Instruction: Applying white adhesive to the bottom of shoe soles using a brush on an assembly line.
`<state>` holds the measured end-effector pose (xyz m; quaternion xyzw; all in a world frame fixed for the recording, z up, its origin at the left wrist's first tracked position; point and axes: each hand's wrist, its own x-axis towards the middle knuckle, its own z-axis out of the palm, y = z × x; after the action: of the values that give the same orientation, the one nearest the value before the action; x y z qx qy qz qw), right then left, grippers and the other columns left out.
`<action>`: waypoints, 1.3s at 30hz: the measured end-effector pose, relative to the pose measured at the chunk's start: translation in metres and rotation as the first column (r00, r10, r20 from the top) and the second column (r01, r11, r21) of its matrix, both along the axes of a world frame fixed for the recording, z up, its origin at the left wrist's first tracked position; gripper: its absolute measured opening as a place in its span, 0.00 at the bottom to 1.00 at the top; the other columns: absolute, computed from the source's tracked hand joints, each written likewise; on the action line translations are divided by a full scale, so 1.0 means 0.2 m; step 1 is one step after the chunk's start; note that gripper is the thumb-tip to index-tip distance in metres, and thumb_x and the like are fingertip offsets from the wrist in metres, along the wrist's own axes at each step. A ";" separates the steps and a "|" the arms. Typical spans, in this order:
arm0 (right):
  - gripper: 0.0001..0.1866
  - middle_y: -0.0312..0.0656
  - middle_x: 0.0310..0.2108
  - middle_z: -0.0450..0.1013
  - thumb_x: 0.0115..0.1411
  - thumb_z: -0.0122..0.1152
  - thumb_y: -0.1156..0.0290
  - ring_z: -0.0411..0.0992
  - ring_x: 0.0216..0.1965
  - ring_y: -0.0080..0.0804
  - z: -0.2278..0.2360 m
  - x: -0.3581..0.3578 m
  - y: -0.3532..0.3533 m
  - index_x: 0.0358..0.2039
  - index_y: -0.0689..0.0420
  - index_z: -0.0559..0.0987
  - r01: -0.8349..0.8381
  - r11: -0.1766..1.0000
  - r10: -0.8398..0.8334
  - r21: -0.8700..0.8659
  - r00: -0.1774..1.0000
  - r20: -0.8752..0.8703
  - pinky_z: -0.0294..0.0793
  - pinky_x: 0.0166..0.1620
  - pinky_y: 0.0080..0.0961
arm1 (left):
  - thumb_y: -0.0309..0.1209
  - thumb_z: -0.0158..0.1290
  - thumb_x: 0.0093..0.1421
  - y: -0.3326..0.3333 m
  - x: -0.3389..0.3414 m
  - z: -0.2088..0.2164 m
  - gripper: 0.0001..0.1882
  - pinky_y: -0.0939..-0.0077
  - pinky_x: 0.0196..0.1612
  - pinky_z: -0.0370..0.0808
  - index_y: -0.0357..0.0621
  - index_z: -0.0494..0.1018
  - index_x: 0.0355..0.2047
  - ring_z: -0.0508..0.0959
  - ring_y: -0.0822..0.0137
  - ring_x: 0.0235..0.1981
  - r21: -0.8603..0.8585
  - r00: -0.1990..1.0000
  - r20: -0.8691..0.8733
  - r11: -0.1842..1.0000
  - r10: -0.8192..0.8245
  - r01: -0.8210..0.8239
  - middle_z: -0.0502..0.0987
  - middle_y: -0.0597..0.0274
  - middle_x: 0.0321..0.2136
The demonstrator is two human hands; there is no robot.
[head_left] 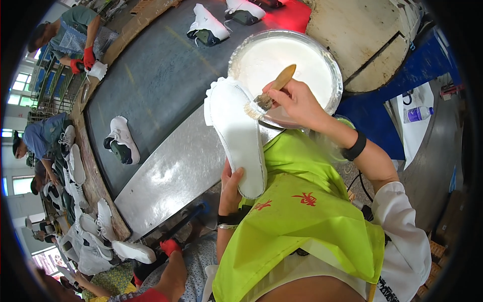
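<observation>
One shoe sole is end-gripped by the left hand, face presumably bared. A brush is pinched by the right hand.

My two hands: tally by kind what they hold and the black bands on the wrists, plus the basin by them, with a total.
Brush, in the right hand: 1
White shoe sole, in the left hand: 1
Black wristbands, one on each wrist: 2
Basin of white liquid: 1
Total: 5
</observation>
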<state>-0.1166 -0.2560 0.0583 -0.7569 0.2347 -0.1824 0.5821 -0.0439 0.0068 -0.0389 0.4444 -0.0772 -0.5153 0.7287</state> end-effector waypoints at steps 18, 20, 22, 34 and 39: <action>0.11 0.50 0.31 0.77 0.63 0.55 0.70 0.77 0.33 0.42 0.05 0.09 0.05 0.39 0.65 0.77 0.258 0.953 -0.203 -0.158 0.933 0.299 0.74 0.38 0.30 | 0.40 0.54 0.58 0.03 0.03 -0.07 0.34 0.68 0.47 0.77 0.36 0.60 0.60 0.77 0.63 0.46 0.066 0.999 -0.034 0.997 0.031 -0.029 0.74 0.53 0.48; 0.11 0.50 0.31 0.77 0.63 0.55 0.70 0.77 0.34 0.42 0.07 0.20 0.01 0.39 0.65 0.77 0.260 0.952 -0.193 -0.161 0.920 0.341 0.74 0.38 0.31 | 0.40 0.54 0.58 0.01 0.03 -0.08 0.33 0.68 0.47 0.77 0.36 0.60 0.60 0.77 0.63 0.45 0.063 1.000 -0.026 0.998 0.018 -0.017 0.74 0.53 0.48; 0.11 0.51 0.32 0.76 0.63 0.54 0.70 0.76 0.35 0.44 0.05 0.26 0.03 0.39 0.65 0.77 0.228 0.969 -0.190 -0.095 0.935 0.300 0.73 0.39 0.31 | 0.40 0.54 0.58 0.01 0.02 -0.09 0.33 0.68 0.47 0.77 0.36 0.60 0.60 0.77 0.63 0.45 0.064 1.000 -0.018 0.998 0.013 -0.012 0.74 0.53 0.48; 0.11 0.53 0.31 0.75 0.63 0.53 0.68 0.75 0.34 0.49 0.11 0.11 0.11 0.36 0.64 0.77 0.158 0.952 -0.084 -0.263 0.958 0.273 0.72 0.38 0.34 | 0.38 0.54 0.59 0.03 0.01 -0.01 0.33 0.69 0.47 0.77 0.36 0.58 0.61 0.77 0.64 0.46 0.083 0.997 -0.059 0.995 0.052 -0.047 0.73 0.54 0.49; 0.09 0.51 0.33 0.75 0.62 0.54 0.71 0.75 0.35 0.47 0.00 0.08 0.20 0.37 0.62 0.77 0.090 0.902 0.031 -0.422 0.962 0.271 0.73 0.39 0.32 | 0.39 0.55 0.59 0.07 0.01 0.00 0.35 0.68 0.48 0.76 0.35 0.58 0.61 0.76 0.63 0.47 0.083 0.996 -0.042 0.994 0.078 -0.075 0.73 0.53 0.50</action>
<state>-0.1012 -0.2156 0.0583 -0.8306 0.1183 -0.3405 0.4245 -0.0428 0.0210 -0.0390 0.4647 -0.0226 -0.4996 0.7308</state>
